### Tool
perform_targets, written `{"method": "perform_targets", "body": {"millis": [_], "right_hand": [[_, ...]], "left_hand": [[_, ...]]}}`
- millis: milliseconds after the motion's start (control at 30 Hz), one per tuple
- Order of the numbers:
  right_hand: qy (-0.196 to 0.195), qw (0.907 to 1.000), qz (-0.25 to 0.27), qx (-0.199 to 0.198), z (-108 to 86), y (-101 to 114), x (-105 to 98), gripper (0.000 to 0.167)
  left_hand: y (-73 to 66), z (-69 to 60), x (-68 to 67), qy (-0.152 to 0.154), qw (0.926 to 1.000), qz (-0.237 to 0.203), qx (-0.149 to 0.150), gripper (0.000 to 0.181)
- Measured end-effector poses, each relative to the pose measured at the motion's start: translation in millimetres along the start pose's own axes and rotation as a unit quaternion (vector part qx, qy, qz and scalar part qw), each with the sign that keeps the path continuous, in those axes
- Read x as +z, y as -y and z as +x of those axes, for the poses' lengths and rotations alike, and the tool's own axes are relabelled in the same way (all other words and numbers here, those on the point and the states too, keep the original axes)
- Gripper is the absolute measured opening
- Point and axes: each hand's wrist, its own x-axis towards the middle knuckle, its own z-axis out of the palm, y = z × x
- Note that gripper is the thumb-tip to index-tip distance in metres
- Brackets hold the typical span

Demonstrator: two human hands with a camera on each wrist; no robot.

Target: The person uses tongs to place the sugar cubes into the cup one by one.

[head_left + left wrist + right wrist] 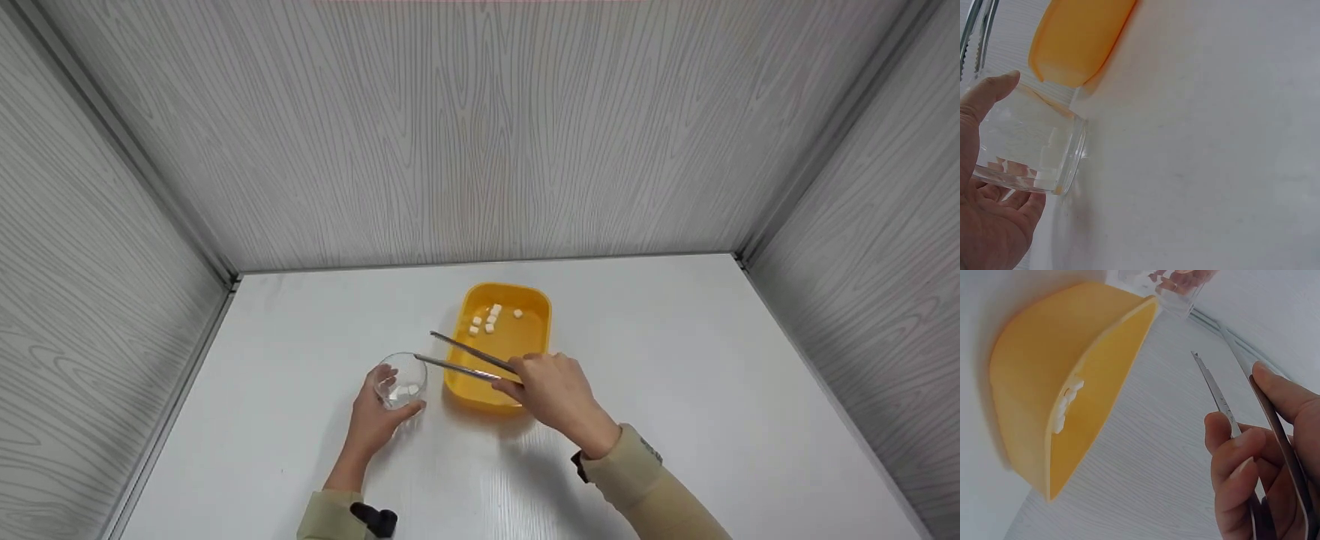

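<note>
Tongs [469, 370], marking [1225, 409] illegible, spread in right hand [553, 386], grip curled; left hand [373, 416], grip wide round clear glass [409, 375].

Tongs [465, 370], at 6 o'clock: metal, polished to a shine along the arms, serrated on the inner edges near the tips.
Tumbler [402, 379], at 7 o'clock: transparent, glass-like, smooth, glossy.
Tray [519, 346], at 6 o'clock: plastic, smooth, soft sheen.
Cubes [491, 319]: matt; substance not discernible.
Bench [675, 360]: smooth, faintly glossy.
Wall panel [487, 135], at 12 o'clock: wood-grain pattern, matt.
Right sleeve [645, 480], at 5 o'clock: cloth, matt.
</note>
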Motion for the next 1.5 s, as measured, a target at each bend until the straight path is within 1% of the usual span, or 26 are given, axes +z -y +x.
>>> {"method": "perform_targets", "body": {"millis": [100, 267, 533, 700, 967, 1267, 1500], "right_hand": [[0.004, 0.9997, 0.007, 0.023, -0.7, -8, -1, 0.032], [0.009, 0.9983, 0.003, 0.057, -2.0, -21, -2, 0.032], [0.019, 0.9951, -0.024, 0.095, -3.7, -43, 5, 0.032], [0.031, 0.9921, -0.042, 0.115, -4.1, -50, 10, 0.034], [0.039, 0.9905, -0.058, 0.118, -2.6, -56, 18, 0.035], [0.061, 0.9874, -0.075, 0.125, 6.2, -55, 22, 0.038], [0.062, 0.9877, -0.096, 0.107, 12.1, -55, 28, 0.043]], "left_hand": [[0.4, 0.3, -0.1, 0.0, 1.0, 0.003, 0.001, 0.093], [0.4, 0.5, -0.1, -0.002, 1.0, 0.005, -0.001, 0.093], [-0.1, 0.1, 0.7, -0.002, 1.0, 0.0, 0.001, 0.092], [-0.9, 0.3, 1.0, -0.002, 1.0, 0.001, 0.001, 0.092], [-1.6, 0.7, 0.8, -0.002, 1.0, 0.006, -0.001, 0.093], [-1.2, 0.6, 0.5, -0.004, 0.9999, 0.009, -0.003, 0.093], [-1.5, -1.3, 0.5, -0.009, 1.0, 0.003, 0.002, 0.09]]}}
